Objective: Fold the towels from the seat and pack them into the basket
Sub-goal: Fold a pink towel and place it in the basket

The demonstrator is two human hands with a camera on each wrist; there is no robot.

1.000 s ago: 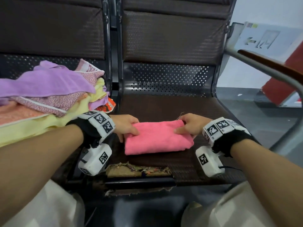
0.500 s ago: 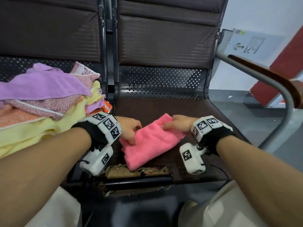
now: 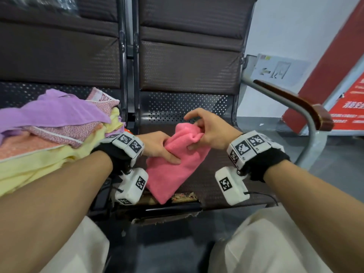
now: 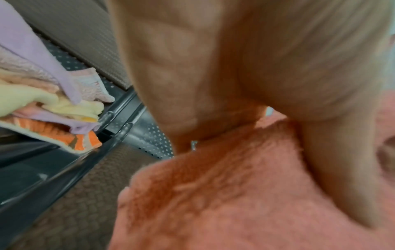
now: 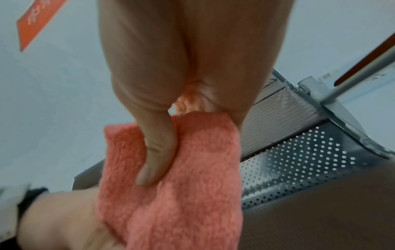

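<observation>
A folded pink towel (image 3: 173, 168) hangs tilted above the brown seat (image 3: 212, 182), its lower corner near the torn front edge. My left hand (image 3: 157, 146) grips its left side, thumb lying across the cloth. My right hand (image 3: 204, 133) pinches the bunched top end, thumb pressed on the towel (image 5: 181, 169), index finger sticking out. The left wrist view shows the pink towel (image 4: 213, 194) under my blurred fingers. A heap of unfolded towels (image 3: 49, 131), purple, pink and yellow, lies on the neighbouring seat at the left. No basket is in view.
A metal armrest with a wooden top (image 3: 295, 107) bounds the seat on the right. The seat's front padding is torn (image 3: 183, 197). A red sign (image 3: 346, 107) leans on the wall behind. My knees in light trousers (image 3: 266, 243) sit below the seat edge.
The pink towel lay flat on the seat under both hands a second ago. Both hands have since taken hold of it and lifted it, turning it upright, the right hand rising highest.
</observation>
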